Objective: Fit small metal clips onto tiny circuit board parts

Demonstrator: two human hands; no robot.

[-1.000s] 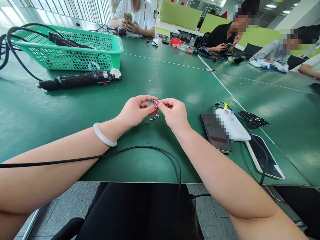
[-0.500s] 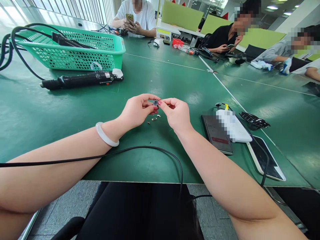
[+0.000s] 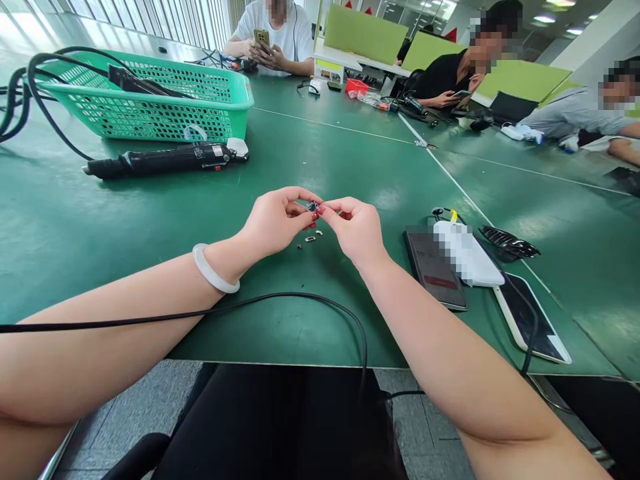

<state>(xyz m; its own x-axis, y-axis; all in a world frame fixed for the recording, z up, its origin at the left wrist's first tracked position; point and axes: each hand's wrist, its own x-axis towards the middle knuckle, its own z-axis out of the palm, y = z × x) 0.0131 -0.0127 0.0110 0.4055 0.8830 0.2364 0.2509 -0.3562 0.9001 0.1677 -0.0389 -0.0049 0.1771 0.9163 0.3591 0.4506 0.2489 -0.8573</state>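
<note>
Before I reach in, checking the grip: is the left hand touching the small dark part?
Touching: the head view shows the left hand pinching the small dark part at its fingertips.

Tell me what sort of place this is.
Probably a shared workroom or assembly area in an open-plan office: a long green table holds a powered hand tool and a green basket with cables, and green partition panels stand behind.

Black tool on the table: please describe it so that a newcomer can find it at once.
Find the green basket at the upper left. Along its near side lies the long black tool. Unlike the black thing inside the basket, it lies outside, with a small red spot near its right end.
</note>
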